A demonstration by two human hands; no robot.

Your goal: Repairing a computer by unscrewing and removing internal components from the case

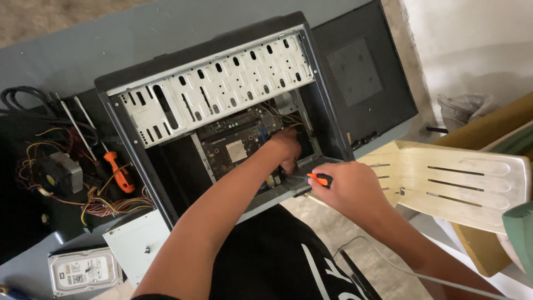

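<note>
An open black computer case lies on its side on a grey table, its motherboard and metal drive cage showing. My left hand reaches inside the case by the lower right corner of the board, fingers curled near the yellow wires; what it touches is hidden. At the case's front edge my right hand grips a screwdriver with an orange and black handle, its shaft pointing into the case.
A removed side panel lies right of the case. On the left sit a power supply with tangled wires, an orange screwdriver, a hard drive and a metal bracket. Cream plastic chair on the right.
</note>
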